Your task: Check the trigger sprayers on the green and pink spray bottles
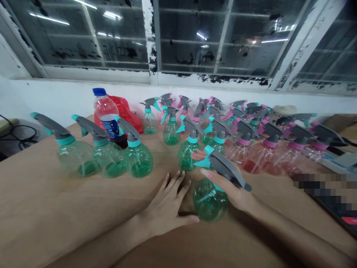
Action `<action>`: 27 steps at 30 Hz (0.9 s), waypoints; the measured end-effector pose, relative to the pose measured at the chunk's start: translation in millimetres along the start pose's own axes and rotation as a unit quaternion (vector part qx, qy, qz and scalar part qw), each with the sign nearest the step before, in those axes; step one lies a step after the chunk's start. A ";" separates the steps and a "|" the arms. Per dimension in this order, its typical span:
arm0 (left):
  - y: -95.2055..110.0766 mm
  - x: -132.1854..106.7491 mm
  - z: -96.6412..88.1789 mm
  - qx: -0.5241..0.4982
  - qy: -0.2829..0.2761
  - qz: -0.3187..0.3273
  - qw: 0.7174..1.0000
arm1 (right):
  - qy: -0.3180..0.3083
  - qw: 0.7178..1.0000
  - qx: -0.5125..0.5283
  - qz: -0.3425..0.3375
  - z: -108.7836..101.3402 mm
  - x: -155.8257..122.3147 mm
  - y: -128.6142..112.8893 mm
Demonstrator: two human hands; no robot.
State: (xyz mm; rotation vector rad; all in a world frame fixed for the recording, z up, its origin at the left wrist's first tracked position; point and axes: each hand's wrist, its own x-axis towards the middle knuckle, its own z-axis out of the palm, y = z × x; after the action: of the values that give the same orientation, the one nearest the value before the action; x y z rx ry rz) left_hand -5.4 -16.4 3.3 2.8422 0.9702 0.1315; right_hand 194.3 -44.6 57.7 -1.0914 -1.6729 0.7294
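Observation:
My right hand (232, 190) is wrapped round the neck of a green spray bottle (209, 201) with a grey and teal trigger head (223, 167); the bottle rests on the brown table (55, 216). Just left of the bottle lies my left hand (167, 204), flat on the table, fingers spread, thumb close to the bottle's base. It holds nothing.
Three green spray bottles (108, 158) stand in a row at the left. Several more green (189, 149) and pink spray bottles (259, 152) crowd the back and right. A blue-capped drink bottle (106, 111) and a red bag (125, 111) stand by the wall. Black cables (16, 136) lie far left.

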 end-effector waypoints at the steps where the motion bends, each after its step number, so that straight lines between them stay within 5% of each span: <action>1: 0.0 -0.2 -0.1 -0.002 -0.001 0.000 1.000 | 0.000 1.000 0.001 0.002 0.0 0.1 -0.1; 27: -1.2 -1.7 4.0 -0.013 0.022 0.013 1.000 | 0.041 0.999 -0.009 -0.014 1.4 -3.1 0.8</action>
State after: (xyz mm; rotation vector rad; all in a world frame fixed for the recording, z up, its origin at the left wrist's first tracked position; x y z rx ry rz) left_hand -7.0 -16.9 -0.9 2.8410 0.9317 0.2081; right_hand 193.7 -47.1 55.3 -1.0938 -1.6250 0.6458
